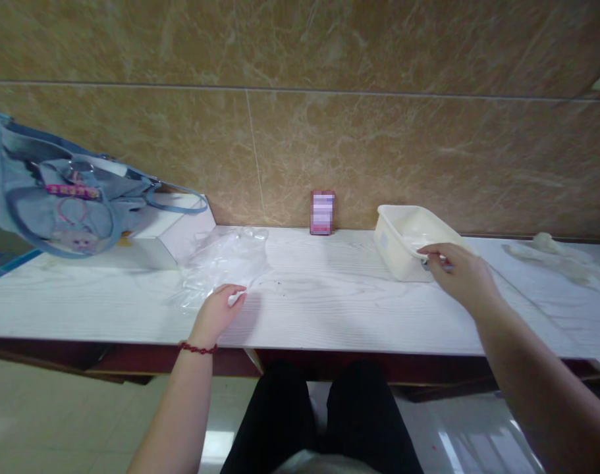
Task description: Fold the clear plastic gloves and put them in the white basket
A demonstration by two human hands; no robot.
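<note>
My left hand hovers over or rests at the near edge of a crumpled clear plastic bag, with its fingers bent and a gap between thumb and fingertips. Nothing shows in that gap. A red bead bracelet circles the left wrist. On the right, my right hand is closed at the near right rim of a cream plastic container. Between its thumb and fingers peeks a small grey, shiny piece, too small to name. Clear plastic seems to lie inside the container.
A phone with its screen lit leans against the tiled wall. At the left, a light-blue bag leans on a white box. A crumpled whitish glove or bag lies far right. The white tabletop ends before my legs.
</note>
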